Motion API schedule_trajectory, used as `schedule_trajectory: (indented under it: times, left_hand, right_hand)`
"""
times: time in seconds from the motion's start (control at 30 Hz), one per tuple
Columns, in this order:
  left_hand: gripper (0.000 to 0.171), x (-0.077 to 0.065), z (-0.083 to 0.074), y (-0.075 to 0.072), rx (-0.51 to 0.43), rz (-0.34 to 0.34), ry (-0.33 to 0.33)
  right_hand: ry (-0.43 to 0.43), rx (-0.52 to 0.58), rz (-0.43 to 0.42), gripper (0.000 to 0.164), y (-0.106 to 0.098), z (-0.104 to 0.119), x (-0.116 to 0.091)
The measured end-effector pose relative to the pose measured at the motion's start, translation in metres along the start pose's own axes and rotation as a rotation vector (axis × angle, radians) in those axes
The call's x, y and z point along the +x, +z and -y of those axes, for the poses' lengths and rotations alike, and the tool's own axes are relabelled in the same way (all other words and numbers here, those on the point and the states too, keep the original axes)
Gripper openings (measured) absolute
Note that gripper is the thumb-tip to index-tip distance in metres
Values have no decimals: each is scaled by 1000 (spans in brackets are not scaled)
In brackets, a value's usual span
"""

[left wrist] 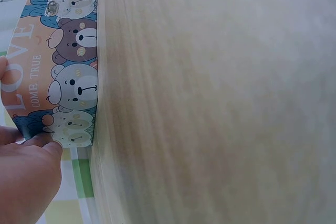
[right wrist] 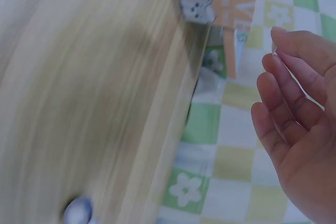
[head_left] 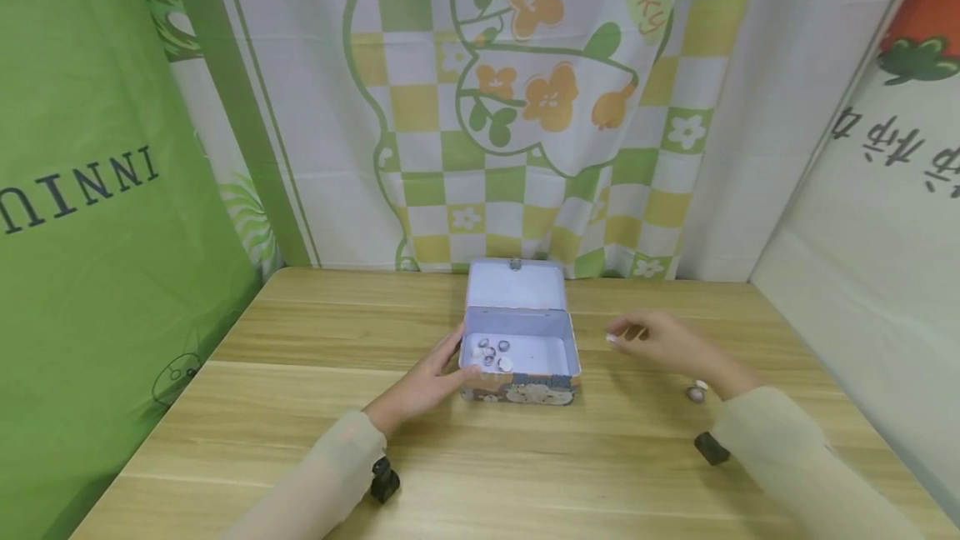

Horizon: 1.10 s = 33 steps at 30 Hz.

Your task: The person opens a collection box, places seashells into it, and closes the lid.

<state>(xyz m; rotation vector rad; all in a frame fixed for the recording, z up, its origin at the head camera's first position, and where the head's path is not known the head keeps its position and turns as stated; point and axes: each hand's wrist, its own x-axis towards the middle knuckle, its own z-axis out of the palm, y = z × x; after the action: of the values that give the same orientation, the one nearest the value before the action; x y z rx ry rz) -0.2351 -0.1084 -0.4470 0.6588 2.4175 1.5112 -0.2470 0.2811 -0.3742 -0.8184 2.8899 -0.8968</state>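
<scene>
A lidded tin box [head_left: 557, 350] stands open on the wooden table, its lid tipped back. Cartoon bears and lettering decorate its front [left wrist: 79, 85]. Several small, rounded, shell-like pieces [head_left: 504, 346] lie inside, mostly on the left. My left hand [head_left: 423, 382] grips the box at its left side, thumb by the front rim. To the right of the box and above the table, my right hand [head_left: 663, 338] pinches a small whitish piece [head_left: 611, 337] between thumb and forefinger. The piece [right wrist: 273, 49] shows only as a thin edge in the right wrist view.
On the table [head_left: 585, 457], small rounded pieces [head_left: 696, 393] lie beneath the right forearm. A patterned curtain [head_left: 420, 107] hangs behind the table's back edge. Green cloth [head_left: 90, 290] is on the left and pale printed cloth [head_left: 862, 248] on the right.
</scene>
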Motion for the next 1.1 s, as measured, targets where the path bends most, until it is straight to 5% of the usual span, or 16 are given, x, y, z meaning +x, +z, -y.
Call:
schedule_trajectory:
  times: [0.33, 1.1]
  left_hand:
    - [92, 0, -1, 0, 4, -2, 9]
    - [87, 0, -1, -1, -6, 3, -1]
  right_hand:
    - [-115, 40, -29, 21, 17, 20, 25]
    - [-169, 70, 80, 24, 60, 42, 72]
